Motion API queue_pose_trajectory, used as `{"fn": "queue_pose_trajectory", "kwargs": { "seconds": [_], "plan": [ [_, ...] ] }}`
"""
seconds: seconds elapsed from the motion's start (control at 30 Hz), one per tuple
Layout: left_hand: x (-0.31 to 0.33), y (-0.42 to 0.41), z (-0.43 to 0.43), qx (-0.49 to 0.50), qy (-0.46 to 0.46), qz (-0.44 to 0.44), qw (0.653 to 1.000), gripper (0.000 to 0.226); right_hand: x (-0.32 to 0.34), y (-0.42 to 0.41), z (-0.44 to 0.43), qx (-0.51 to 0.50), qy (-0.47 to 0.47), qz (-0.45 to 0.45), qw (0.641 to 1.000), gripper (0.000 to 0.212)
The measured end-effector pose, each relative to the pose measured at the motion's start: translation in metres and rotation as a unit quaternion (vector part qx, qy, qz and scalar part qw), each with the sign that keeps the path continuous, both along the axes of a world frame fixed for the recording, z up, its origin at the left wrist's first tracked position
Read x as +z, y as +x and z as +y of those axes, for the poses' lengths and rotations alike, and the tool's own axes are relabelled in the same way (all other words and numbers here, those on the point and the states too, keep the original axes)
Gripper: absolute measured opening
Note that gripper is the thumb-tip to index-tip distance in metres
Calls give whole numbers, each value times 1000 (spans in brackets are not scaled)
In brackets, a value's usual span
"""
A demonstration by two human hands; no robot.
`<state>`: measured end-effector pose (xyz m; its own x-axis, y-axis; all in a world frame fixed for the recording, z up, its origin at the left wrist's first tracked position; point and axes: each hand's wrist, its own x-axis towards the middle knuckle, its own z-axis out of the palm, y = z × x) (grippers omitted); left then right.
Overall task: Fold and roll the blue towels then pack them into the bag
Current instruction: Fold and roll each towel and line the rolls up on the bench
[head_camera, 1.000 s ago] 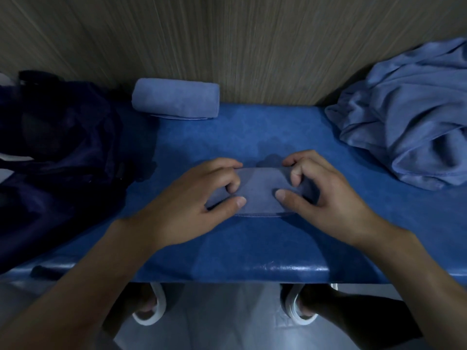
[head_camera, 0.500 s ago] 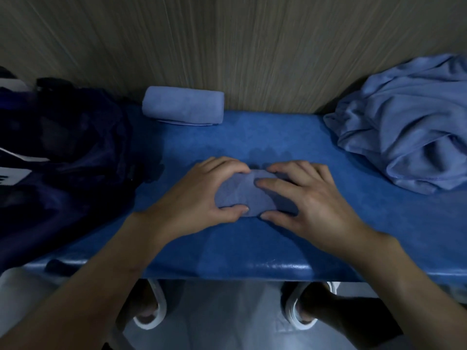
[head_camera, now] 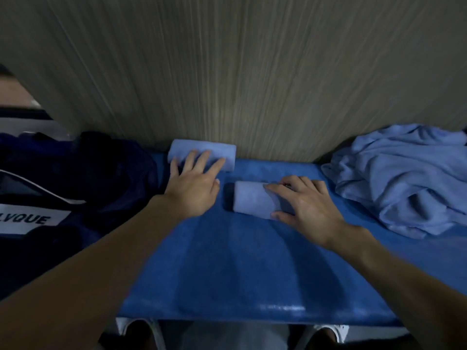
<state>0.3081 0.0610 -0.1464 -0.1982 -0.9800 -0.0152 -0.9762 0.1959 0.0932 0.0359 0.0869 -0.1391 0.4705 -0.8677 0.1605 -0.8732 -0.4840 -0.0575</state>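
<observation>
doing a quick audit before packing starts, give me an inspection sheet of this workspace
surface: blue bench, with the towels and the bag lying on it
job's things: far roll against the wall; near roll in front of it; unfolded towel pile at the right; dark bag at the left, no towel seen in it
clutter: nothing seen
hands: left hand rests straight fingers on the far roll; right hand holds the near roll, thumb at its near side
cables: nothing seen
surroundings: wood-grain wall behind; white shoes below the bench edge
</observation>
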Motion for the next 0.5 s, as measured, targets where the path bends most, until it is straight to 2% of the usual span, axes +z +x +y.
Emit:
{"fn": "queue_pose_trajectory", "kwargs": {
  "seconds": [0.33, 0.5],
  "plan": [
    [0, 8, -14, -11, -39, -34, 999, 53, 11, 13, -72, -58, 16, 30, 998, 59],
    [6, 9, -17, -8, -18, -28, 999, 56, 7, 19, -91, -64, -19, 47, 997, 55]
  ]
}}
